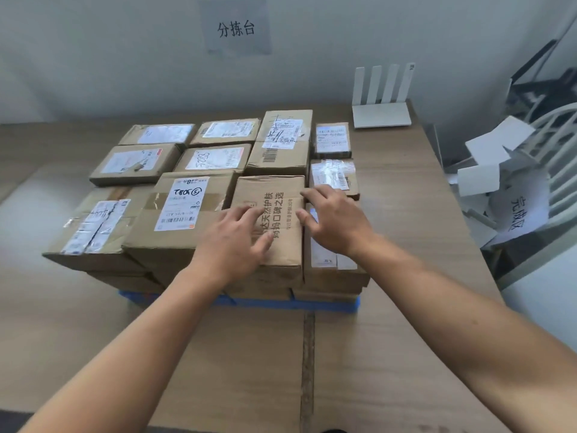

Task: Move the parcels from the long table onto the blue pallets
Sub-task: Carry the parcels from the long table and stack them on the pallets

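Two bare forearms are stretched out over the wooden table (390, 354), and just beyond them the front edge of the blue pallet (281, 305) is seen peeking from under a stack of parcels (137, 164) packed in tight rows. On the front row a printed carton (274, 192) is set flat, brown card with dark Chinese lettering along its lid. The left hand (237, 237) is laid on that lid, fingers spread and nearly straight, nothing gripped. The right hand (335, 220) is placed at the carton's right edge, fingers splayed and only lightly bent, fingertips touching the card, and no grasp is closed there either. Just to the left, a labelled box (179, 203) with handwriting on its white sticker is pressed against the carton. Further back, the pallet is filled with more taped and labelled boxes. Beyond the stack, a white router (381, 115) with four upright antennas is stood near the table's far right corner, a paper sign (235, 28) is fixed to the wall, and off to the right a white chair (559, 126) is heaped with loose sheets
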